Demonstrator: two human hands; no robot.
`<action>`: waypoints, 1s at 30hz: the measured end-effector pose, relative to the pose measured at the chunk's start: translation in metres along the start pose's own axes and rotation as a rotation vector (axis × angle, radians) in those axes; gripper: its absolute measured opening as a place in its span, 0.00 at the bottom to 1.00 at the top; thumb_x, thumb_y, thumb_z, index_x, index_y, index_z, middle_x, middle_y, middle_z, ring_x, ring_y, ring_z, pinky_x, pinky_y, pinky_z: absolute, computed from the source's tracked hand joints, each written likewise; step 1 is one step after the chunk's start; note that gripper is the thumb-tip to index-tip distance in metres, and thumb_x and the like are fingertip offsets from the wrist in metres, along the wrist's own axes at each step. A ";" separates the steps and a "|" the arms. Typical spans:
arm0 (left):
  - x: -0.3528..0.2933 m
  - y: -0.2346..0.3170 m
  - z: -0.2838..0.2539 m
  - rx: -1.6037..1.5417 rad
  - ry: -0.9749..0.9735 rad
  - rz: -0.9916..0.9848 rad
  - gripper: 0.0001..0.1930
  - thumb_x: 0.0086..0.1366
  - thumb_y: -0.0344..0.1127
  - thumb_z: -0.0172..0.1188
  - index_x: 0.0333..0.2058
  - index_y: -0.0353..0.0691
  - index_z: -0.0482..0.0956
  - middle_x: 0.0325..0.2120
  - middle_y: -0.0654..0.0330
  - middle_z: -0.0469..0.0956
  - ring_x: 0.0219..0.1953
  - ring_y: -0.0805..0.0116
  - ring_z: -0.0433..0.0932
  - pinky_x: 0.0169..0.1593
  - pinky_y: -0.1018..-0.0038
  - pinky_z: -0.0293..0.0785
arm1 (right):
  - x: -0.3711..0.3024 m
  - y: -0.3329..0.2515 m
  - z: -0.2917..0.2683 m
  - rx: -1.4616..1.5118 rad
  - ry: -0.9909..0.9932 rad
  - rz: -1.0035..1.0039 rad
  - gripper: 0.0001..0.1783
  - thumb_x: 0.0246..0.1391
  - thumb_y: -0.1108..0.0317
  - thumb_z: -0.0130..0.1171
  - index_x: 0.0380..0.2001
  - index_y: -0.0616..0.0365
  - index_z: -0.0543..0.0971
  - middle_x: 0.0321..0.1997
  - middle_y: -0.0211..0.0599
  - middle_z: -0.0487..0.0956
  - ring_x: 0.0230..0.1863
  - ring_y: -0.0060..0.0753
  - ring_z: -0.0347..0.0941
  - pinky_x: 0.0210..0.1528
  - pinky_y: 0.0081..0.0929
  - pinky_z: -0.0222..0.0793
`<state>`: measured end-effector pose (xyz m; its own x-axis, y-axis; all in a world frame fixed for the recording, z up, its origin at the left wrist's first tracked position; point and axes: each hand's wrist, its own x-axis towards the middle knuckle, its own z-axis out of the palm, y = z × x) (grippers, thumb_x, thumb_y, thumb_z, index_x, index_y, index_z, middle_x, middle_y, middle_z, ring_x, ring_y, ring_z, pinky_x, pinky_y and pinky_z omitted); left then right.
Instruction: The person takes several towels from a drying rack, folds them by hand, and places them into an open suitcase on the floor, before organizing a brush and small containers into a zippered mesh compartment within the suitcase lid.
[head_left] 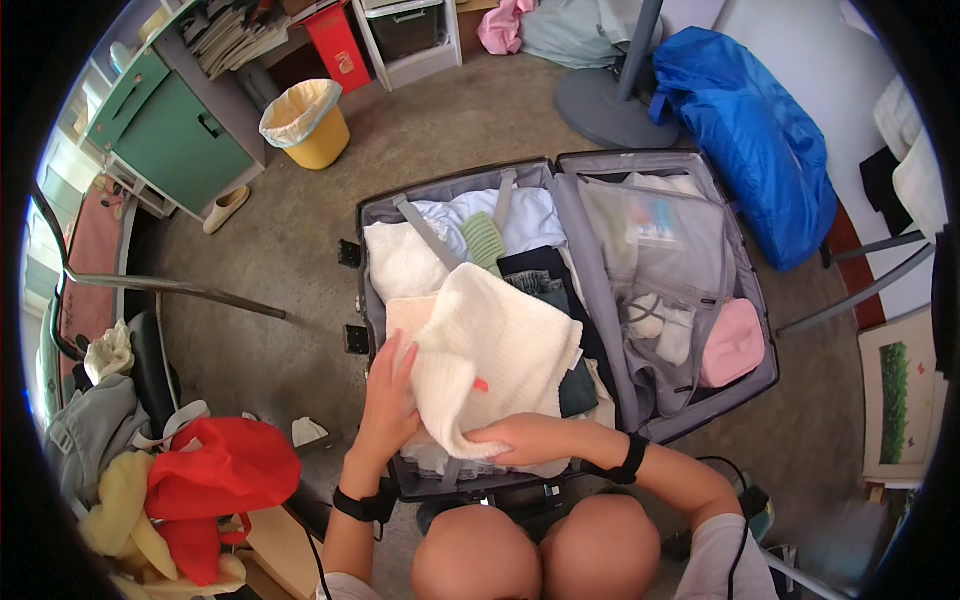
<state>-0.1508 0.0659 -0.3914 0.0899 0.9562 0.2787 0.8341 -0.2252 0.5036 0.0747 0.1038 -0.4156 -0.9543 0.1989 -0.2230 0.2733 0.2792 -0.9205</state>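
Observation:
A cream-white ribbed knit garment (510, 330), folded, lies on the clothes in the left half of an open suitcase (370, 225). My right hand (535, 440) is closed on its lower edge, where the cloth curls up. At its left edge rests my left hand (388, 400), fingers stretched out and touching the fabric; its thumb is hidden. A small orange-red spot shows on the knit. Beneath and around it are a peach cloth (405, 316), dark jeans (577, 390), a white bundle (402, 260), a green ribbed piece (483, 240) and pale blue cloth (530, 215).
The suitcase's right half has a grey mesh divider (665, 270) and a pink pouch (733, 342). Around it stand a yellow bin (322, 138), a blue bag (750, 130), a grey pole base (605, 108) and a metal bar (200, 288). A red bag (225, 468) lies lower left.

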 end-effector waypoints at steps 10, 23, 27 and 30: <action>0.012 -0.021 -0.013 -0.149 -0.249 0.007 0.20 0.40 0.25 0.62 0.37 0.36 0.72 0.37 0.56 0.69 0.46 0.56 0.65 0.51 0.67 0.59 | -0.060 0.011 -0.009 -0.321 0.034 0.351 0.21 0.43 0.62 0.55 0.43 0.55 0.69 0.36 0.48 0.74 0.39 0.48 0.70 0.40 0.39 0.67; -0.032 -0.041 -0.007 -0.829 0.089 -0.297 0.14 0.52 0.26 0.56 0.39 0.33 0.69 0.41 0.55 0.70 0.44 0.70 0.68 0.46 0.73 0.64 | -0.099 -0.018 -0.061 0.337 0.721 0.019 0.15 0.45 0.75 0.52 0.40 0.64 0.69 0.33 0.33 0.71 0.37 0.18 0.65 0.40 0.19 0.63; -0.009 -0.028 -0.003 -0.635 0.172 -0.373 0.11 0.56 0.28 0.54 0.38 0.34 0.69 0.37 0.54 0.73 0.39 0.72 0.70 0.41 0.75 0.66 | -0.079 0.004 -0.083 0.088 0.691 0.102 0.16 0.46 0.74 0.51 0.41 0.60 0.70 0.35 0.40 0.73 0.37 0.26 0.70 0.40 0.21 0.64; 0.003 -0.039 0.018 -0.451 0.036 -0.478 0.11 0.62 0.35 0.49 0.39 0.35 0.66 0.28 0.51 0.75 0.32 0.71 0.72 0.36 0.73 0.67 | -0.055 0.043 -0.075 -0.123 0.812 0.246 0.13 0.46 0.69 0.54 0.38 0.57 0.72 0.35 0.42 0.74 0.38 0.40 0.71 0.39 0.30 0.66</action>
<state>-0.1733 0.0814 -0.4254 -0.2583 0.9653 -0.0373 0.4675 0.1587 0.8697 0.1483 0.1748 -0.4190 -0.4969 0.8650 -0.0699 0.5174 0.2306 -0.8241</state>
